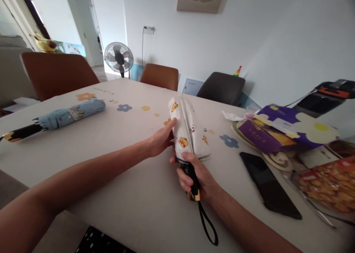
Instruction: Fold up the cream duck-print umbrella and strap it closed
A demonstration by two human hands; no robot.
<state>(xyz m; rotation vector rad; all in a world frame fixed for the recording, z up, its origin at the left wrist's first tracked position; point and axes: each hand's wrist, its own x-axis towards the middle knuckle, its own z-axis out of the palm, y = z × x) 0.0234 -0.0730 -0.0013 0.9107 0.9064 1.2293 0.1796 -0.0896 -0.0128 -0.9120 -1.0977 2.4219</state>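
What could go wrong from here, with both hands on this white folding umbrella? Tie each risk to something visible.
If the left hand loosens, the folded cloth of the white folding umbrella might spread. Swung rightward, the umbrella could knock the black smartphone lying nearby. The wrist strap loops loose below the right hand, so it might snag.

The head camera looks forward and down across the table [138, 197].

It's a home here, a dining spot: brown chairs [58, 72], standing fan [119, 58], plush toy [46, 45], snack bag [330, 188] on the flower-printed desk [133, 194]!
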